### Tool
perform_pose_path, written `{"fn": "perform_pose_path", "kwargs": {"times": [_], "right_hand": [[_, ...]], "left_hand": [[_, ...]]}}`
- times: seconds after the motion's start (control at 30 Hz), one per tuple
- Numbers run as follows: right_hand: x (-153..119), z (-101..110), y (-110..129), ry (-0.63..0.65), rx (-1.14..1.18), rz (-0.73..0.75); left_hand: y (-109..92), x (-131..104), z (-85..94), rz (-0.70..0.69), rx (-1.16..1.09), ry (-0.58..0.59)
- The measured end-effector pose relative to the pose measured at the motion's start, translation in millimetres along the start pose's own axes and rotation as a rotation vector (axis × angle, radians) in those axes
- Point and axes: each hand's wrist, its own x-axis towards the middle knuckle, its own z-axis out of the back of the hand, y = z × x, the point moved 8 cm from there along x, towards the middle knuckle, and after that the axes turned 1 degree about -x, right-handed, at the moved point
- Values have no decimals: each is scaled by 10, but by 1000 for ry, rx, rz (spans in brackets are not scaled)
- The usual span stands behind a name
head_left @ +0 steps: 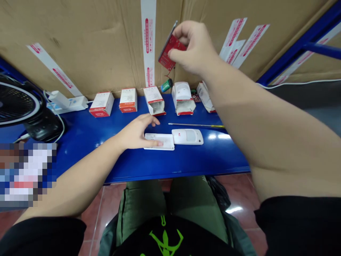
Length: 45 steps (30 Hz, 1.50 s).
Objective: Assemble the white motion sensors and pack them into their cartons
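Raised in front of the cardboard, my right hand (pixel 193 46) is closed, pinching a red circuit board (pixel 169 58) between thumb and fingers. Thin wires run down from the board to a green battery (pixel 166 85), which hangs above the table. My left hand (pixel 138 132) is open over a shallow white plastic housing half (pixel 166 143), with its thumb across the inside and the other fingers apart beyond the far edge. A white motion detector cover (pixel 187 137) with a pale window lies against the housing's right end. Just behind them is a thin screwdriver (pixel 191 124) with a yellow part.
Several small red-and-white boxes (pixel 101 104) line the back of the blue table (pixel 149 165). Some are open; another white detector cover (pixel 182 90) rests on one. A black fan (pixel 18 103) and a white power strip (pixel 71 105) stand left. Tall cardboard (pixel 101 42) closes the back.
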Motion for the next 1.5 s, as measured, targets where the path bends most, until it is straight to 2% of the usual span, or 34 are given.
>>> {"fn": "perform_pose_path", "kwargs": {"times": [0.07,0.13,0.17,0.27,0.43,0.63,0.7,0.83,0.93,1.13,1.37,1.5], "right_hand": [[-155,29,176,17,116,13],[-343,21,327,26,265,18],[-438,-6,386,41,327,15],[-698,-129,474,93,466,-11],[-1027,-225,325,91,583,-26],[-1378,-292,76,65,507,21],[-1458,-335,35,74,516,9],[-1543,-373,-13,73,570,-27],[-1576,-369,-7,70,545,7],[-1632,-342,112,63,420,185],[-1717,-349,280,74,205,465],[-1751,-355,307,112,161,524]], "left_hand": [[101,-14,151,85,-100,-219],[210,-34,202,151,-320,-333],[247,-33,180,171,-453,-334],[254,-21,67,198,-758,-236],[143,-44,28,233,-928,-164],[133,-41,-31,377,-1103,-124],[159,-40,-33,381,-1122,-114],[263,-59,19,377,-1108,-165],[301,-62,21,377,-1069,-154],[300,-28,25,350,-997,-158],[218,-38,126,281,-743,-192],[163,-55,157,271,-610,-167]]}}
